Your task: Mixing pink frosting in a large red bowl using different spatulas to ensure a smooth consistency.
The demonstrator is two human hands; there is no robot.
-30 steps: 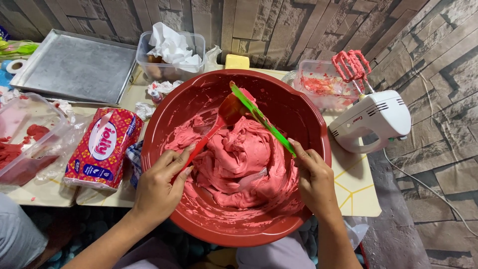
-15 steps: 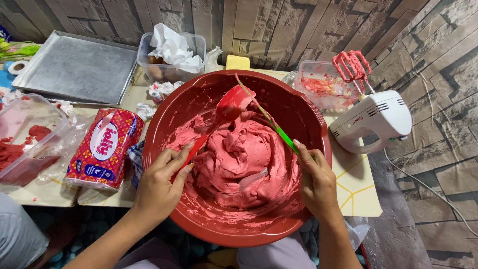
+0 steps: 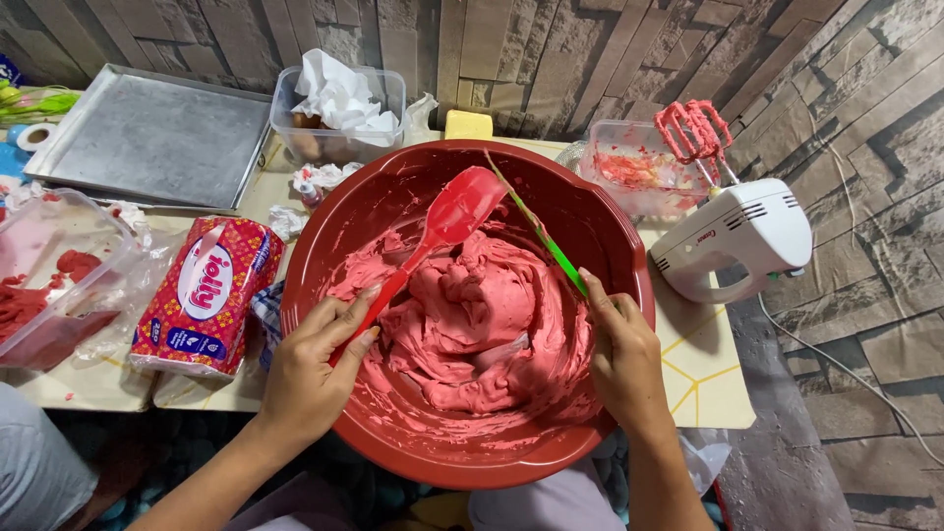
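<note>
A big red bowl (image 3: 629, 285) holds thick pink-red batter (image 3: 472, 334). My left hand (image 3: 310, 369) grips the handle of a red spatula (image 3: 462, 211), whose blade is lifted clear of the batter and points to the far side. My right hand (image 3: 619, 354) rests on the bowl's right rim and holds a thin green spatula (image 3: 546, 241) that slants up across the inner wall, smeared with batter.
A white hand mixer (image 3: 737, 236) with batter-coated beaters lies to the right, beside a smeared clear tub (image 3: 629, 172). At the left are a red paper package (image 3: 206, 295), a plastic container with red mix (image 3: 49, 280), a metal baking tray (image 3: 147, 138) and a tub with tissue (image 3: 339, 108).
The red spatula has risen out of the batter and its blade now stands higher and further right. The green spatula has swung from across the bowl's middle toward the right wall.
</note>
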